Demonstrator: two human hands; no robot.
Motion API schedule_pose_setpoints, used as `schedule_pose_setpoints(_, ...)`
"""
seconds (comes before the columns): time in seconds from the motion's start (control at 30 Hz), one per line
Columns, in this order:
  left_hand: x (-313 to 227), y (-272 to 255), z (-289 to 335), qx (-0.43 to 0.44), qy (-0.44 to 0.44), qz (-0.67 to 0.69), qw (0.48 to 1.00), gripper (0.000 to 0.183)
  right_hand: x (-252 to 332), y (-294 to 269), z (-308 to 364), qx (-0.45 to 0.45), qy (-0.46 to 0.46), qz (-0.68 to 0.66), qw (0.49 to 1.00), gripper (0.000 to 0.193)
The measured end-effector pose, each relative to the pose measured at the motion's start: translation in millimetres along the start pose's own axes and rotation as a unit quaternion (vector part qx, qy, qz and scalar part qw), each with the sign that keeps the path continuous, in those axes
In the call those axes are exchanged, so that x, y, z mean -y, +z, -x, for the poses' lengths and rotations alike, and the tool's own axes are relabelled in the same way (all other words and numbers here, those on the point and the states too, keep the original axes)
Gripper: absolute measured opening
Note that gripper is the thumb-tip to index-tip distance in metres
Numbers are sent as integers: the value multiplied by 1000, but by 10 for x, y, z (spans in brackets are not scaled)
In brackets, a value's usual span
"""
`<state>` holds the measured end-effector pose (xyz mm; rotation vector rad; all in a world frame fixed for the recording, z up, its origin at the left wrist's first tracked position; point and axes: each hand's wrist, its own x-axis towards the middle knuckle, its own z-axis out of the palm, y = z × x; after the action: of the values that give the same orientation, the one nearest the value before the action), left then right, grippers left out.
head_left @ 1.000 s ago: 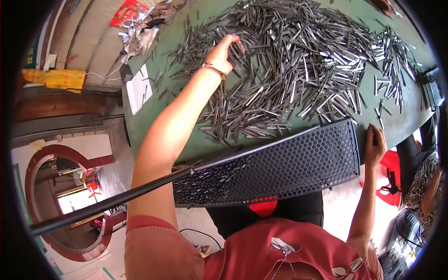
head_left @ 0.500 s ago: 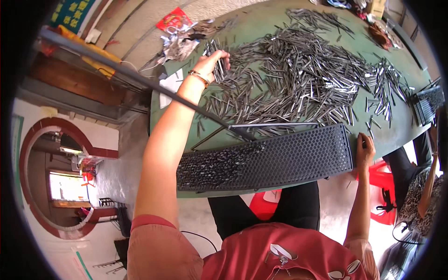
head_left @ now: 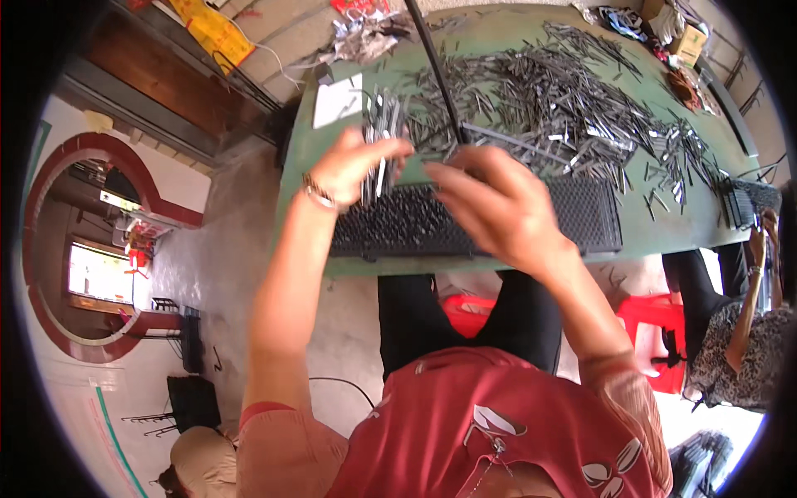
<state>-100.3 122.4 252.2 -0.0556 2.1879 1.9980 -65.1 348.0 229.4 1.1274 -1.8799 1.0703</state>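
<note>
My left hand [head_left: 353, 166] is closed around a bundle of thin grey metal sticks [head_left: 380, 133], held upright over the left part of a black perforated tray [head_left: 589, 217]. My right hand [head_left: 498, 207] hovers above the middle of that tray, fingers spread, blurred, reaching toward the bundle; whether it touches the sticks I cannot tell. The tray lies along the near edge of a green table [head_left: 303, 178]. A large heap of loose metal sticks [head_left: 564, 108] covers the table behind it.
A white paper [head_left: 336, 101] lies at the table's left corner, crumpled scraps [head_left: 365, 37] behind it. A thin dark rod [head_left: 436, 70] crosses the heap. Another person [head_left: 743, 319] sits at the right with a second black tray [head_left: 751, 199]. Red stools [head_left: 652, 319] stand below.
My left hand pulled back from the heap with a bundle of sticks and came over the tray. My right hand left the tray's right end and rose to the middle.
</note>
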Motion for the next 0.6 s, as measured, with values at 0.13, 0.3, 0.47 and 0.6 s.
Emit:
schedule_pose_setpoints(0.13,768,358,698,61,66,-20,996,27,340,376,39,147,-55,92,983,30)
schedule_pose_setpoints(0.3,1656,854,1003,134,-46,195,971,29,296,367,737,299,6,21,954,22)
schedule_pose_setpoints(0.47,1842,1163,874,249,-103,153,951,27,117,97,938,321,65,-50,943,21)
schedule_pose_setpoints(0.6,1857,1307,807,249,-136,252,925,29,-82,-27,897,158,230,-122,952,13)
